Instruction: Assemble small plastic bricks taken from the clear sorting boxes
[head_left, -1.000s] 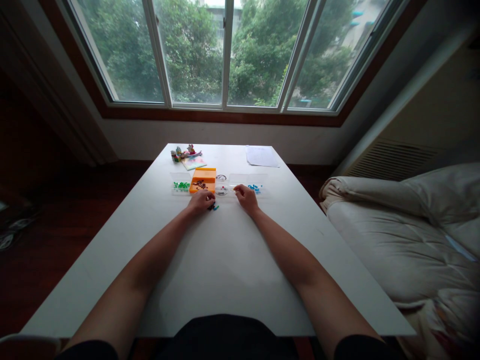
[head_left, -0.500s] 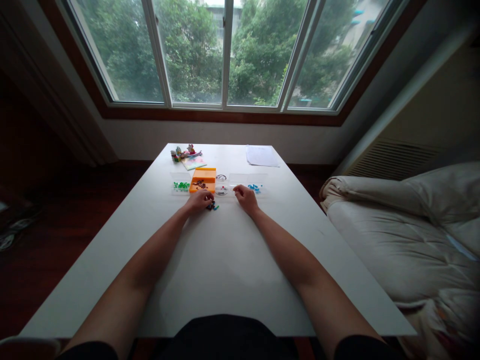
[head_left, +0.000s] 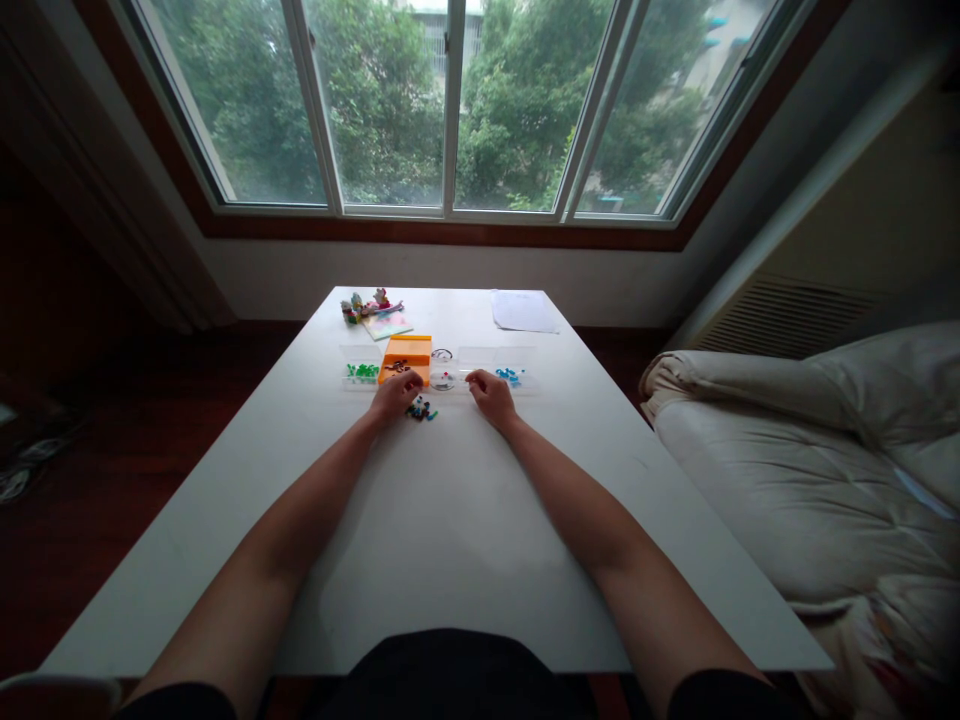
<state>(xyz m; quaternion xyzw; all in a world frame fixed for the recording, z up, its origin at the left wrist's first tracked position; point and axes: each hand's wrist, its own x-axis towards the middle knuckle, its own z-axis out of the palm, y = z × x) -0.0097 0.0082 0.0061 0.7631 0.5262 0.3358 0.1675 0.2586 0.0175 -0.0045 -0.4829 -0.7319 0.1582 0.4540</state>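
My left hand (head_left: 396, 396) is over the near edge of an open orange box (head_left: 409, 346) that holds small brown pieces (head_left: 396, 367). Its fingers are curled together; anything between them is too small to make out. Just below it, a small pile of dark and blue-green pieces (head_left: 421, 409) lies on the white table (head_left: 450, 510). My right hand (head_left: 492, 394) rests beside a clear round container (head_left: 442, 381) with a tiny red piece inside. Thumb and fingers are pinched there, and what they hold is not visible. Blue pieces (head_left: 511, 376) sit in a clear box right of that hand.
Green pieces (head_left: 363, 371) fill a clear box left of the orange one. Small colourful figures (head_left: 381, 298) and a pastel card (head_left: 388, 326) are at the far left, white paper sheets (head_left: 523, 311) at the far right. A padded sofa (head_left: 795, 460) stands beside the table.
My left hand has moved up and slightly left, away from the small pile toward the orange box, uncovering more of the pile. The right hand has stayed almost still.
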